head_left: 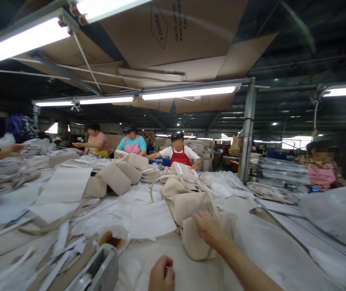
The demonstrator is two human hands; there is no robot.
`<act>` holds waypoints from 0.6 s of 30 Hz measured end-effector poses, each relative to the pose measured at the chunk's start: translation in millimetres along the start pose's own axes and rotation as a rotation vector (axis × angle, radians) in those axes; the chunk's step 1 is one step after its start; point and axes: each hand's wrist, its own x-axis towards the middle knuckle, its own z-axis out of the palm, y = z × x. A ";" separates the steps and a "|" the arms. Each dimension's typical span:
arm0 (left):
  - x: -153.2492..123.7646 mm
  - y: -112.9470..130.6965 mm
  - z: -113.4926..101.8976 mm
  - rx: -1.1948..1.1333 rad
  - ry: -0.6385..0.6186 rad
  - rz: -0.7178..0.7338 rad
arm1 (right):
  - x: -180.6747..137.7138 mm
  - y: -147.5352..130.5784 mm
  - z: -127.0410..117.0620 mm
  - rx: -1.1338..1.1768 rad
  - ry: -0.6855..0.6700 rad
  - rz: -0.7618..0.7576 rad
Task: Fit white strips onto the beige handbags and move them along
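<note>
My right hand (208, 227) reaches forward and lies on a beige canvas bag (195, 226) on the work table, its fingers curled over the bag's top edge. More beige bags with long handles (179, 184) are piled just behind it. My left hand (161, 275) sits low at the bottom edge, closed in a loose fist, with nothing visible in it. A sheet of white paper (150, 220) lies to the left of the bag.
A tape dispenser (98, 270) and a small cup of brown liquid (112, 238) stand at the front left. White sheets and folded bags (117, 178) cover the table. Three people work at the far side, others at both edges. A metal post (247, 133) stands right.
</note>
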 end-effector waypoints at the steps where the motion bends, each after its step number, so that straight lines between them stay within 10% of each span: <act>1: -0.6 0.6 -2.1 -0.019 -0.025 -0.001 | 1.4 -1.0 -0.5 -0.019 -0.003 0.010; 9: -12.9 30.4 -9.3 0.428 0.106 0.139 | -26.0 -3.3 -1.2 -0.102 0.037 -0.028; 18: 42.7 51.6 -21.3 0.734 -0.094 -0.021 | -15.6 50.4 118.0 -0.049 0.686 -0.221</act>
